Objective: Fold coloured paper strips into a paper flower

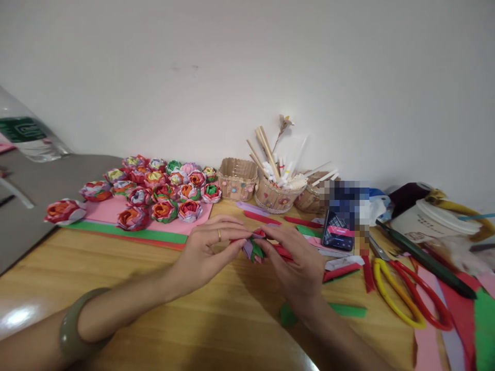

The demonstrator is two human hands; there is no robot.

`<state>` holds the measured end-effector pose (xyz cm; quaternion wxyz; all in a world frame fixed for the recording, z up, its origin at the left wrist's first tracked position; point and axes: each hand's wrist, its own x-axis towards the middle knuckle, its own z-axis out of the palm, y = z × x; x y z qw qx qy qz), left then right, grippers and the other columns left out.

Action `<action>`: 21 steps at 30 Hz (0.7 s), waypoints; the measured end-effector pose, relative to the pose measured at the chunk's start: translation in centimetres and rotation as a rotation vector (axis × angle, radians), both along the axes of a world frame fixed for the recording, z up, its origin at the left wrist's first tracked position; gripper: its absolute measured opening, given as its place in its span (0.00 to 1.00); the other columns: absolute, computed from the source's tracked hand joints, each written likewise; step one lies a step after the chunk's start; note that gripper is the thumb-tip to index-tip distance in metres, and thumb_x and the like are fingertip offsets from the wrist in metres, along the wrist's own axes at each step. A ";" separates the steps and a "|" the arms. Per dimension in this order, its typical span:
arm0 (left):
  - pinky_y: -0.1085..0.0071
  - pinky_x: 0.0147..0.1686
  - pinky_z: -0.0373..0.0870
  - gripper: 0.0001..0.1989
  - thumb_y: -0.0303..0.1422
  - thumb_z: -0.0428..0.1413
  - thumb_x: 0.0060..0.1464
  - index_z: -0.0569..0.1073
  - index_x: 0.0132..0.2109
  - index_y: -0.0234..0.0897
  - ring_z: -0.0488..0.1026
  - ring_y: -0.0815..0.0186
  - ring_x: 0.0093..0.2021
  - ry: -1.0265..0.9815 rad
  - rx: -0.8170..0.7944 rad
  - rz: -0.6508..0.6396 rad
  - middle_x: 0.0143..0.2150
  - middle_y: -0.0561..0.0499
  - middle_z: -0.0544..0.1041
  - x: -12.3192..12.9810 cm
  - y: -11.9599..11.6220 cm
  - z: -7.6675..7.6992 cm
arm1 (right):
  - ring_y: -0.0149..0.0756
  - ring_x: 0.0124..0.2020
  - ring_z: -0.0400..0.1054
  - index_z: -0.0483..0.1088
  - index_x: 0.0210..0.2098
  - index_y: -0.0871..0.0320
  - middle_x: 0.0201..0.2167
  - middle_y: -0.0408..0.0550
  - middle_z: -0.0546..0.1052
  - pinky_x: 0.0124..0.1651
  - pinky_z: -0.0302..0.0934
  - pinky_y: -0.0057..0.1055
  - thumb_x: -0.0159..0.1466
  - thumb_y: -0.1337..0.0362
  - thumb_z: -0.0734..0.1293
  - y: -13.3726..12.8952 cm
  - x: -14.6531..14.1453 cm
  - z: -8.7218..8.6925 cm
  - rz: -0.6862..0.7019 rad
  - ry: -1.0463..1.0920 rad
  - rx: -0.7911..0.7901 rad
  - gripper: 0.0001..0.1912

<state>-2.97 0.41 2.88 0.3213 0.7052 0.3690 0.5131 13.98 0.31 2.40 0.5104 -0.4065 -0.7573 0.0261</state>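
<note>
Between my two hands, above the wooden table (154, 304), is a small paper flower (254, 250) with red, purple and green folds. My left hand (211, 247) pinches its left side between thumb and fingers. On the other side, the thumb and fingers of my right hand (296, 263) close on the flower too, hiding part of it. Folded paper strips (344, 270) in red, white and green lie just right of my right hand. A green strip (348, 309) pokes out from beneath my right wrist.
Several finished paper flowers (166, 193) sit on pink and green sheets at the back left. Behind my hands stand small wooden baskets (237, 180), one with sticks. A phone (338, 232), scissors (412, 293), a dark green pen-like tool (429, 260) and a white tub (433, 224) are at the right.
</note>
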 end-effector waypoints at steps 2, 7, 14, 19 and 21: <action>0.61 0.45 0.67 0.10 0.25 0.56 0.49 0.79 0.36 0.42 0.73 0.60 0.41 0.028 0.014 0.005 0.36 0.47 0.80 -0.1 0.0 0.0 | 0.38 0.32 0.74 0.75 0.39 0.52 0.31 0.47 0.80 0.37 0.68 0.35 0.58 0.69 0.66 -0.1 0.0 -0.1 -0.028 -0.029 0.015 0.10; 0.66 0.42 0.66 0.09 0.25 0.55 0.51 0.77 0.37 0.40 0.73 0.62 0.40 0.102 0.054 -0.006 0.37 0.47 0.78 -0.1 -0.1 -0.1 | 0.38 0.32 0.74 0.74 0.38 0.54 0.31 0.48 0.80 0.36 0.68 0.33 0.58 0.69 0.67 -0.1 0.1 -0.3 -0.070 -0.084 0.051 0.09; 0.69 0.38 0.65 0.03 0.28 0.56 0.50 0.72 0.35 0.37 0.69 0.64 0.37 0.114 -0.094 -0.075 0.33 0.49 0.74 0.0 -0.1 0.5 | 0.36 0.30 0.72 0.72 0.30 0.55 0.27 0.46 0.78 0.34 0.65 0.33 0.56 0.67 0.69 -0.1 0.0 0.1 -0.014 -0.019 -0.018 0.02; 0.74 0.29 0.64 0.04 0.32 0.56 0.49 0.71 0.29 0.36 0.68 0.68 0.29 -0.093 -0.418 -0.244 0.29 0.51 0.70 -0.2 0.4 0.7 | 0.34 0.29 0.68 0.69 0.26 0.55 0.26 0.44 0.76 0.32 0.61 0.31 0.55 0.66 0.70 0.2 0.0 0.7 0.199 -0.010 -0.209 0.04; 0.75 0.25 0.63 0.07 0.33 0.57 0.48 0.70 0.28 0.35 0.66 0.70 0.26 -0.155 -0.518 -0.281 0.26 0.52 0.69 -0.3 0.6 0.6 | 0.33 0.29 0.68 0.69 0.27 0.55 0.26 0.43 0.76 0.32 0.61 0.30 0.56 0.66 0.69 0.2 0.2 0.9 0.262 -0.022 -0.278 0.04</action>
